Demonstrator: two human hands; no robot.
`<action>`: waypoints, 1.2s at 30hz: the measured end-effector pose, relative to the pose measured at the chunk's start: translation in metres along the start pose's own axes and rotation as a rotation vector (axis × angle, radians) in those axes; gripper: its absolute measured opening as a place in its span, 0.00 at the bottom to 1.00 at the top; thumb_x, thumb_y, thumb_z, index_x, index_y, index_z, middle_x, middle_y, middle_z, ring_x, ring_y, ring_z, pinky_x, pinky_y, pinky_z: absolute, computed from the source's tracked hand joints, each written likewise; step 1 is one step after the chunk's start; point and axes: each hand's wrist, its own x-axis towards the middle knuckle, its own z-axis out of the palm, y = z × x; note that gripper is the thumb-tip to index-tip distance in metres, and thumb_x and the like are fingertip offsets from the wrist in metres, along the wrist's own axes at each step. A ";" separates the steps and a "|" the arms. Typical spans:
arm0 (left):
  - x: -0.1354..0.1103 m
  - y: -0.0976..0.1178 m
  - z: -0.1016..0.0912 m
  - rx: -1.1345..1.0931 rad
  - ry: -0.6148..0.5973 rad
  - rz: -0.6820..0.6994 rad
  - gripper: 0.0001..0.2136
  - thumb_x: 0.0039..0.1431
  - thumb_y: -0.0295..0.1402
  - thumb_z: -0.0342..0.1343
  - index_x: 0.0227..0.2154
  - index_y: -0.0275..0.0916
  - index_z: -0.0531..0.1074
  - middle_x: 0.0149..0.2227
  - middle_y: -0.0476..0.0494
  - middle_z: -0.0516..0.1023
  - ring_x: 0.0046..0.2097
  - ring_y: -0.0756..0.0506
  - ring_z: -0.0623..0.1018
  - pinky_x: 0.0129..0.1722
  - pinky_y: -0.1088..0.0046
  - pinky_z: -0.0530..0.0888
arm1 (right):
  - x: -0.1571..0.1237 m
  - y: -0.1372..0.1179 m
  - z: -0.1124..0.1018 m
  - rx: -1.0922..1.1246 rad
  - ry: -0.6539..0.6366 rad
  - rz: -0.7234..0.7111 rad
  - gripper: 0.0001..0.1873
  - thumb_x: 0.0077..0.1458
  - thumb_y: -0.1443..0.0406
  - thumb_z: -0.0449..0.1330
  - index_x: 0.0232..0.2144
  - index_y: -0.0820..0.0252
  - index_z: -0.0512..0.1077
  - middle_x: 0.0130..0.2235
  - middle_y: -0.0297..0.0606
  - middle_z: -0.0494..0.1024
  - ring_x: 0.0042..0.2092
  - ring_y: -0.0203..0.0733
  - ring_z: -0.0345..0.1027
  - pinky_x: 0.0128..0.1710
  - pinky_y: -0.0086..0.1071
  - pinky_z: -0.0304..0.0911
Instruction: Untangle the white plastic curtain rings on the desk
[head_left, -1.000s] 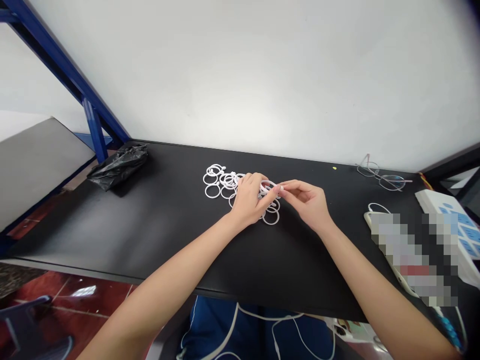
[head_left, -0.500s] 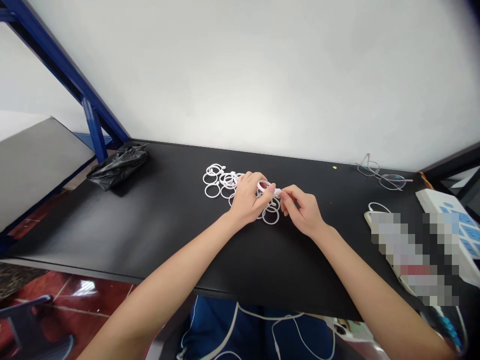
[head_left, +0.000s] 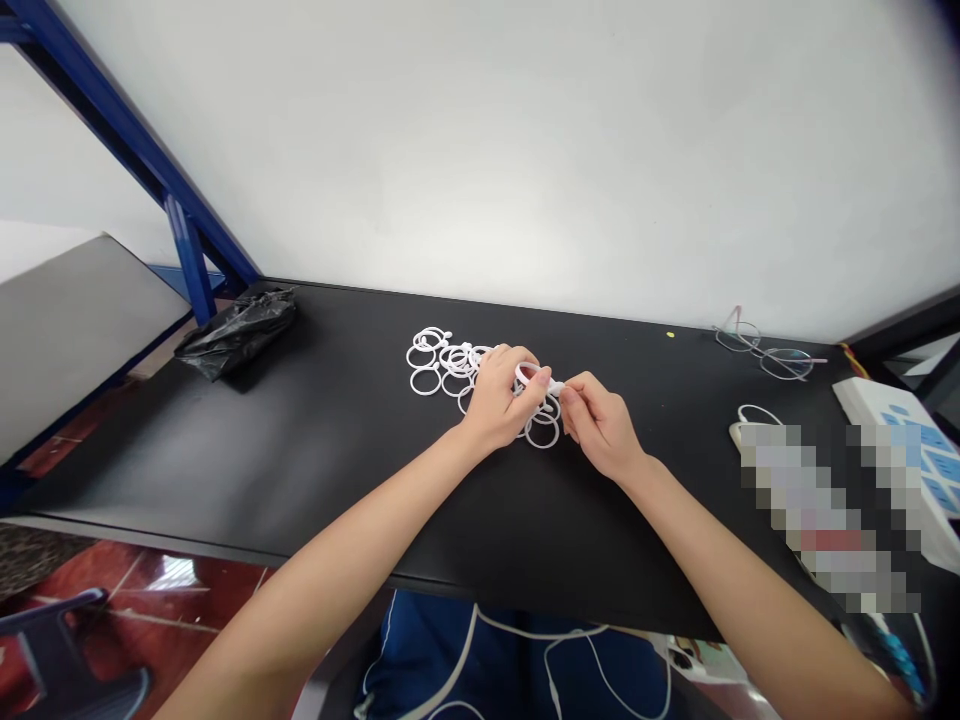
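My left hand [head_left: 504, 395] is closed on a white curtain ring [head_left: 520, 374], holding it tilted just above the black table [head_left: 337, 440]. The fingers of my right hand [head_left: 600, 420] pinch the small white tab on the right side of that ring; the fingertips hide its exact shape. Below and to the left of my hands lies a loose pile of similar white rings [head_left: 425, 380], each with a small knob. Some overlap, and my left hand covers part of the pile. One ring [head_left: 541, 432] lies flat just under my hands.
A crumpled black plastic bag [head_left: 240, 333] lies at the table's left. Eyeglasses [head_left: 785, 364] rest at the back right, near a yellow speck [head_left: 670, 335]. A blurred-out device with a cable and a white power strip [head_left: 892, 410] are on the right. A white wall [head_left: 480, 150] rises behind.
My right fingers have moved very slightly at the ring's tab. My left hand keeps its hold on the ring, and the pile has not visibly changed.
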 end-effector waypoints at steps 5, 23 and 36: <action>-0.001 0.001 0.000 -0.017 -0.007 -0.016 0.15 0.67 0.41 0.43 0.27 0.40 0.64 0.28 0.48 0.73 0.33 0.47 0.69 0.41 0.65 0.65 | -0.001 -0.002 0.002 0.044 0.003 0.015 0.14 0.67 0.57 0.48 0.30 0.55 0.60 0.19 0.25 0.62 0.19 0.30 0.55 0.21 0.27 0.53; 0.000 0.002 0.001 -0.057 -0.024 -0.066 0.17 0.67 0.42 0.42 0.25 0.41 0.63 0.27 0.49 0.73 0.32 0.47 0.69 0.42 0.65 0.66 | -0.003 -0.001 0.005 0.090 0.012 0.022 0.14 0.67 0.57 0.48 0.29 0.55 0.60 0.19 0.25 0.61 0.19 0.32 0.55 0.21 0.28 0.55; 0.000 0.003 0.000 -0.025 -0.042 -0.063 0.16 0.67 0.41 0.41 0.25 0.40 0.62 0.27 0.49 0.73 0.32 0.47 0.70 0.42 0.64 0.66 | -0.004 0.002 0.005 0.079 0.021 0.009 0.14 0.67 0.57 0.49 0.30 0.55 0.60 0.19 0.26 0.62 0.20 0.31 0.55 0.22 0.28 0.55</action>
